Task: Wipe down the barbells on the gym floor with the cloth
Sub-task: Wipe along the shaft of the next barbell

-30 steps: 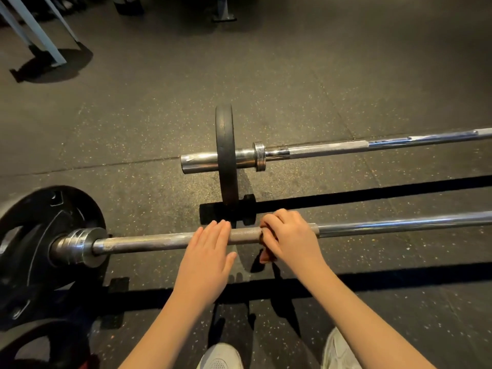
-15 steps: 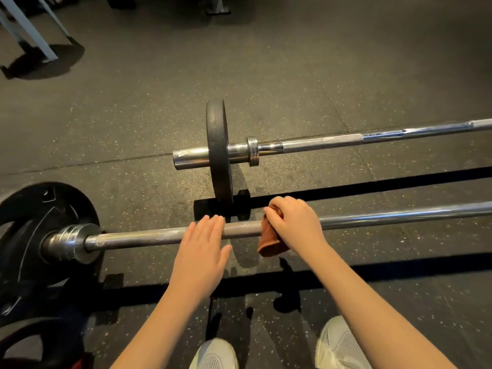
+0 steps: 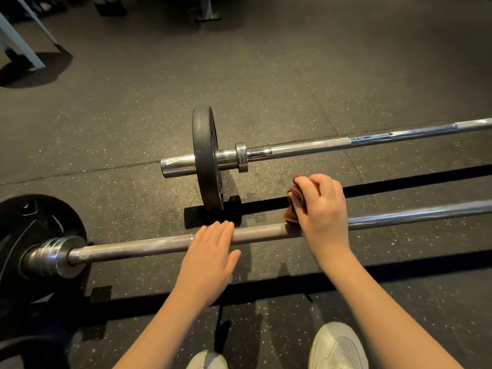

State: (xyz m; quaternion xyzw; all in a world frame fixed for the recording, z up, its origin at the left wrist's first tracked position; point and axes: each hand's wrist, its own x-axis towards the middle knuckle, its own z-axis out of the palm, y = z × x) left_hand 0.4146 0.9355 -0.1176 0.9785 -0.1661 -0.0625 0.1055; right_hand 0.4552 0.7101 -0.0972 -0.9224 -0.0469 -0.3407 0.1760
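- Both the near barbell and the far barbell run off the right edge.
- The right hand covers most of the brown cloth.

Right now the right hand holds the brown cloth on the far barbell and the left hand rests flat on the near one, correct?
No: the head view shows the right hand holding the brown cloth on the near barbell, not the far barbell; the left hand rests flat on it too.
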